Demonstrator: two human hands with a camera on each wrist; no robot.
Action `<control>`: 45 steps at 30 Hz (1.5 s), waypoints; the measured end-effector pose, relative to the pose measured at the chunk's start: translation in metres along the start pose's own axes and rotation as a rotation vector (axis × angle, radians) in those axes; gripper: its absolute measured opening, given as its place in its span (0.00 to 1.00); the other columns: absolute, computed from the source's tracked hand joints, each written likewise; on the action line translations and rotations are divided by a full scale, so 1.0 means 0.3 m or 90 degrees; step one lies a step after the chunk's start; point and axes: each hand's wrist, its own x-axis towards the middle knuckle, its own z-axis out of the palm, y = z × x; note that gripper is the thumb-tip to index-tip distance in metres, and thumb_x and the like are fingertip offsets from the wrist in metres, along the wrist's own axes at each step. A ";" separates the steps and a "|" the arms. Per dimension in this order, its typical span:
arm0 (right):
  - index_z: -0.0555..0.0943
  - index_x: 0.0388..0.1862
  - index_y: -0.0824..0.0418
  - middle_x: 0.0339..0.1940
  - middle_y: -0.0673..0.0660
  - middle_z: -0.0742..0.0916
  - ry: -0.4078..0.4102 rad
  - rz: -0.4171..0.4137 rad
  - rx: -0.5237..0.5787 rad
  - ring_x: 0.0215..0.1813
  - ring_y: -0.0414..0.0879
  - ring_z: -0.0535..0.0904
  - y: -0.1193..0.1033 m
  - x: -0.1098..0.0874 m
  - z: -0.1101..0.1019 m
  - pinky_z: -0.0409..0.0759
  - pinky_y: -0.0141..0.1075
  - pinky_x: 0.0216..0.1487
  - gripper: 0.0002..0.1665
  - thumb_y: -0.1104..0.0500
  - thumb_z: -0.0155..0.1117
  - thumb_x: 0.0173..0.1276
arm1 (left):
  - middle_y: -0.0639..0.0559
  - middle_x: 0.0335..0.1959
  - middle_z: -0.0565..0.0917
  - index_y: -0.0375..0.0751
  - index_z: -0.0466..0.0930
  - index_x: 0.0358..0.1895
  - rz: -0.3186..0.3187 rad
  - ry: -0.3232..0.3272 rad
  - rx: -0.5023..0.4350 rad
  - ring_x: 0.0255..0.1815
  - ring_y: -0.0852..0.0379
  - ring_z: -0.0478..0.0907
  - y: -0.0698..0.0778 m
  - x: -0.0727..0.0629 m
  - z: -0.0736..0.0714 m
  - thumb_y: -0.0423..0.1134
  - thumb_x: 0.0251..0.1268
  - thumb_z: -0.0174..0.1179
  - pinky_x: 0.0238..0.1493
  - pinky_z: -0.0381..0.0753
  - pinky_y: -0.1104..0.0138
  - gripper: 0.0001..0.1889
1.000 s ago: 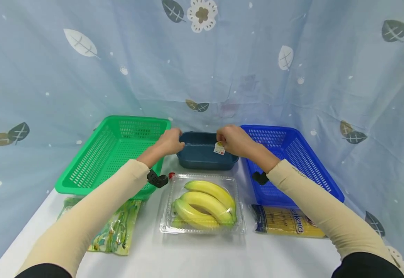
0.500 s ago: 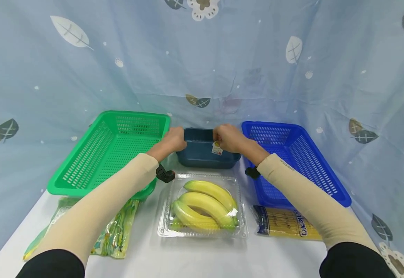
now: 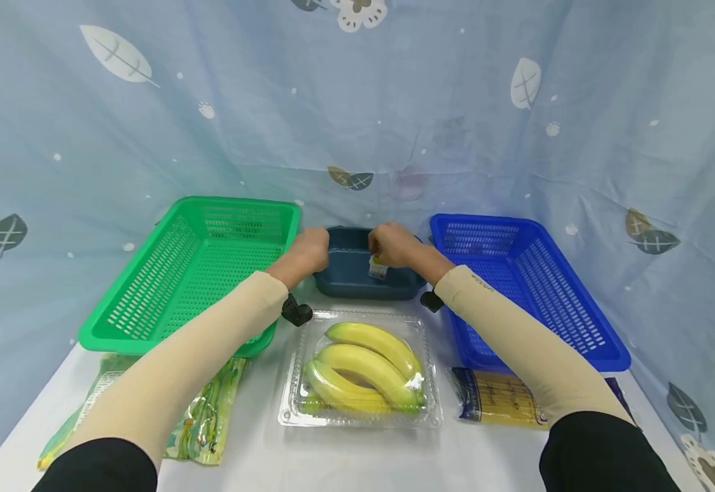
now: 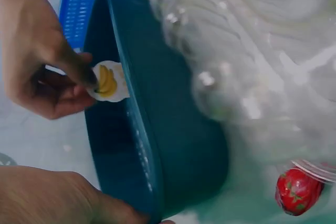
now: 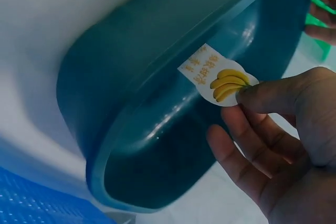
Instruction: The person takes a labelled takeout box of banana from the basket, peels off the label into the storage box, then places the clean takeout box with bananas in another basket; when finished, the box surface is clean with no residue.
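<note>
My left hand [image 3: 310, 251] holds the left end of a dark teal basin [image 3: 357, 287] by its rim. In the left wrist view its thumb lies along that rim. Over the basin, my right hand [image 3: 394, 244] pinches a small white label [image 5: 216, 78] between thumb and forefinger. The label bears a picture of bananas and orange lettering, and one end reaches the inner side of the basin's near wall. Nearer to me, bananas [image 3: 366, 362] lie in a clear plastic clamshell box [image 3: 429, 393].
A green basket [image 3: 148, 301] stands left, a blue basket [image 3: 541, 307] right. A green printed bag [image 3: 206, 417] lies before the green one, a pasta packet [image 3: 501, 400] before the blue one. A small red wrapped thing [image 4: 298, 191] lies beside the clamshell.
My right hand has moved a little left along the basin with the label, whose lower end now sits closer to the near wall. My left hand still holds the basin's left end.
</note>
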 end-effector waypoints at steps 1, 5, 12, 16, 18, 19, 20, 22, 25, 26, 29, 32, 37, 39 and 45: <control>0.87 0.44 0.65 0.42 0.58 0.87 -0.003 0.003 -0.007 0.45 0.52 0.82 0.002 0.009 0.007 0.83 0.43 0.46 0.09 0.65 0.70 0.65 | 0.44 0.27 0.77 0.35 0.79 0.38 -0.001 -0.001 -0.004 0.21 0.54 0.70 0.003 -0.001 0.000 0.27 0.70 0.55 0.21 0.71 0.64 0.04; 0.87 0.43 0.64 0.42 0.58 0.87 -0.015 0.022 -0.032 0.45 0.53 0.82 0.006 0.044 0.033 0.83 0.44 0.46 0.08 0.65 0.71 0.65 | 0.43 0.29 0.78 0.36 0.79 0.37 -0.007 0.002 -0.008 0.21 0.53 0.71 0.008 -0.006 0.003 0.27 0.70 0.56 0.21 0.71 0.64 0.04; 0.86 0.43 0.64 0.43 0.58 0.86 -0.016 0.055 -0.058 0.45 0.53 0.82 0.023 0.085 0.069 0.83 0.44 0.46 0.08 0.64 0.71 0.65 | 0.43 0.32 0.80 0.35 0.80 0.39 -0.006 0.004 -0.005 0.22 0.53 0.75 0.010 -0.010 0.012 0.27 0.70 0.56 0.21 0.74 0.64 0.03; 0.86 0.43 0.64 0.43 0.58 0.86 -0.013 0.071 -0.065 0.45 0.54 0.81 0.042 0.101 0.077 0.82 0.45 0.46 0.07 0.64 0.70 0.66 | 0.43 0.32 0.80 0.35 0.80 0.41 -0.007 0.004 0.003 0.20 0.54 0.74 0.011 -0.001 0.015 0.27 0.71 0.56 0.20 0.73 0.64 0.04; 0.86 0.43 0.63 0.43 0.58 0.86 -0.014 0.080 -0.069 0.45 0.54 0.81 0.051 0.103 0.080 0.82 0.45 0.46 0.07 0.63 0.69 0.67 | 0.43 0.33 0.79 0.35 0.80 0.41 -0.005 0.004 0.008 0.21 0.54 0.73 0.011 0.002 0.019 0.27 0.71 0.56 0.20 0.73 0.64 0.04; 0.86 0.42 0.63 0.42 0.58 0.86 -0.012 0.086 -0.070 0.44 0.54 0.81 0.055 0.105 0.080 0.82 0.45 0.45 0.06 0.63 0.70 0.66 | 0.43 0.33 0.80 0.35 0.80 0.41 -0.005 0.004 0.009 0.21 0.54 0.73 0.011 0.003 0.021 0.27 0.71 0.56 0.21 0.73 0.64 0.04; 0.86 0.41 0.63 0.42 0.58 0.86 -0.008 0.091 -0.071 0.44 0.54 0.81 0.060 0.106 0.079 0.82 0.45 0.45 0.06 0.64 0.69 0.66 | 0.43 0.34 0.80 0.35 0.80 0.41 -0.004 0.005 0.011 0.21 0.54 0.73 0.011 0.005 0.022 0.27 0.71 0.56 0.21 0.73 0.64 0.04; 0.86 0.38 0.62 0.40 0.58 0.86 -0.001 0.098 -0.073 0.43 0.54 0.81 0.069 0.106 0.075 0.82 0.45 0.44 0.03 0.65 0.69 0.66 | 0.43 0.35 0.79 0.35 0.80 0.43 -0.004 0.003 0.011 0.22 0.54 0.73 0.013 0.007 0.024 0.28 0.71 0.56 0.21 0.73 0.64 0.04; 0.86 0.35 0.62 0.39 0.58 0.86 0.016 0.097 -0.069 0.43 0.54 0.81 0.077 0.104 0.062 0.82 0.46 0.43 0.03 0.67 0.67 0.64 | 0.42 0.36 0.80 0.35 0.80 0.43 -0.006 0.001 0.009 0.22 0.54 0.72 0.014 0.009 0.023 0.28 0.71 0.56 0.22 0.72 0.64 0.04; 0.86 0.36 0.63 0.38 0.58 0.86 0.020 0.093 -0.069 0.43 0.55 0.81 0.079 0.101 0.057 0.82 0.46 0.43 0.04 0.68 0.66 0.64 | 0.42 0.35 0.80 0.35 0.80 0.42 -0.009 0.002 0.008 0.22 0.54 0.72 0.015 0.008 0.021 0.28 0.71 0.56 0.21 0.72 0.64 0.04; 0.86 0.37 0.63 0.39 0.58 0.86 0.028 0.091 -0.063 0.43 0.55 0.82 0.076 0.090 0.041 0.82 0.47 0.44 0.05 0.67 0.66 0.63 | 0.43 0.33 0.80 0.36 0.79 0.41 -0.013 0.004 0.008 0.21 0.54 0.72 0.015 0.006 0.018 0.27 0.71 0.56 0.21 0.72 0.64 0.03; 0.86 0.39 0.64 0.40 0.58 0.86 0.032 0.093 -0.054 0.44 0.55 0.81 0.071 0.068 0.025 0.82 0.48 0.46 0.06 0.66 0.67 0.64 | 0.44 0.30 0.78 0.36 0.79 0.39 -0.017 0.008 0.005 0.19 0.55 0.71 0.016 0.001 0.015 0.27 0.71 0.56 0.21 0.72 0.64 0.03; 0.86 0.47 0.67 0.45 0.61 0.86 0.022 0.087 -0.039 0.49 0.57 0.81 0.060 0.015 -0.002 0.81 0.48 0.51 0.12 0.66 0.65 0.65 | 0.46 0.22 0.74 0.37 0.78 0.33 -0.005 0.013 -0.006 0.18 0.55 0.67 0.013 -0.014 0.010 0.27 0.70 0.56 0.21 0.71 0.64 0.06; 0.85 0.49 0.67 0.47 0.61 0.86 0.022 0.084 -0.029 0.50 0.57 0.81 0.054 -0.008 -0.014 0.81 0.48 0.51 0.13 0.66 0.65 0.66 | 0.46 0.22 0.74 0.37 0.78 0.32 0.005 0.025 -0.004 0.19 0.55 0.69 0.008 -0.022 0.003 0.28 0.69 0.58 0.22 0.71 0.64 0.06; 0.85 0.47 0.67 0.44 0.61 0.87 0.051 0.077 0.012 0.45 0.54 0.82 0.049 -0.080 -0.041 0.83 0.48 0.47 0.11 0.63 0.64 0.68 | 0.43 0.29 0.79 0.34 0.77 0.38 0.028 0.059 -0.031 0.25 0.51 0.76 0.002 -0.057 -0.039 0.31 0.66 0.63 0.24 0.74 0.63 0.05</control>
